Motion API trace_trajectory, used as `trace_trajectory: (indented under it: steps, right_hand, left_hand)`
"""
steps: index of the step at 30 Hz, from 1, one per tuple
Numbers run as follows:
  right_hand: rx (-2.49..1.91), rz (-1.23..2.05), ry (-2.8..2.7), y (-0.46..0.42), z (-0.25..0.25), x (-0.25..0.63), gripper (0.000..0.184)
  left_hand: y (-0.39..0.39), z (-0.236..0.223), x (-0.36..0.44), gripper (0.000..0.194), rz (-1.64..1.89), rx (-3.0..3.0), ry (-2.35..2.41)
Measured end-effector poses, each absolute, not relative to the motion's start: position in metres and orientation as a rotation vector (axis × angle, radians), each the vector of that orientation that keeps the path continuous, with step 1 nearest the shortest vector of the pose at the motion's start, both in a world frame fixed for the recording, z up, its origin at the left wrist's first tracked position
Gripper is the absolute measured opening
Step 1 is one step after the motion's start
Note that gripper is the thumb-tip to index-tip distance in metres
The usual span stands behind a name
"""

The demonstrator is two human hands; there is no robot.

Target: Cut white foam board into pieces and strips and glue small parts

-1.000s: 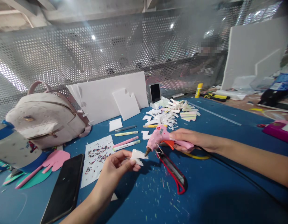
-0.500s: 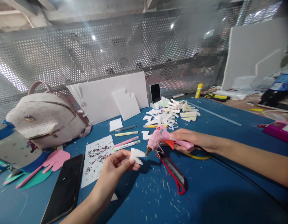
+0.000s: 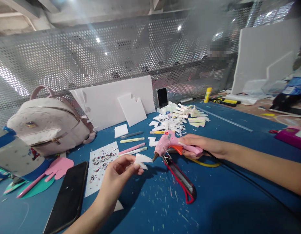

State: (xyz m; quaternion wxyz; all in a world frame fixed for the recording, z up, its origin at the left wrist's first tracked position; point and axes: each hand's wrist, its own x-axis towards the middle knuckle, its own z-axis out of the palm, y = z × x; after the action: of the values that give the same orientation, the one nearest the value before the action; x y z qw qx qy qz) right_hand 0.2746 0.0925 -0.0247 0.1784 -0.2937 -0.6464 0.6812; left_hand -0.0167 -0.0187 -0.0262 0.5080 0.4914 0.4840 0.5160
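Between the thumb and fingers of my left hand (image 3: 121,174) is a small white foam piece (image 3: 142,160) with a notched edge. My right hand (image 3: 201,144) grips a pink hot glue gun (image 3: 166,143) with an orange trigger. The gun's metal nozzle points left and down, at or very near the foam piece's right tip. Below the gun lies a red and black utility knife (image 3: 181,180) on the blue table (image 3: 165,208). A black cord runs from the gun under my right forearm. Several pens, among them a pink pen (image 3: 132,148), lie beyond my left hand.
White foam scraps (image 3: 173,122) are heaped behind the gun. To the left are a black phone (image 3: 67,195), a paper sheet with coloured bits (image 3: 94,178) and a pale backpack (image 3: 50,123). White foam boards (image 3: 103,100) lean at the back, near a yellow glue stick (image 3: 208,95).
My left hand and the foam piece have shifted slightly up and left. The glue gun stays nearly still, its nozzle still by the foam's tip.
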Motion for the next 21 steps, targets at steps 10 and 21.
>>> trace_trajectory:
  steps: [10,21]
  right_hand:
    - [-0.794,1.963,-1.79,0.0884,-0.0241,0.2702,0.047]
    - [-0.765,1.99,-1.825,0.087,-0.0272,0.2666,0.049]
  left_hand:
    - [-0.0209,-0.0292,-0.0172,0.019,1.153,1.271,1.183]
    - [-0.019,-0.0328,-0.0186,0.018,1.135,1.226,1.142]
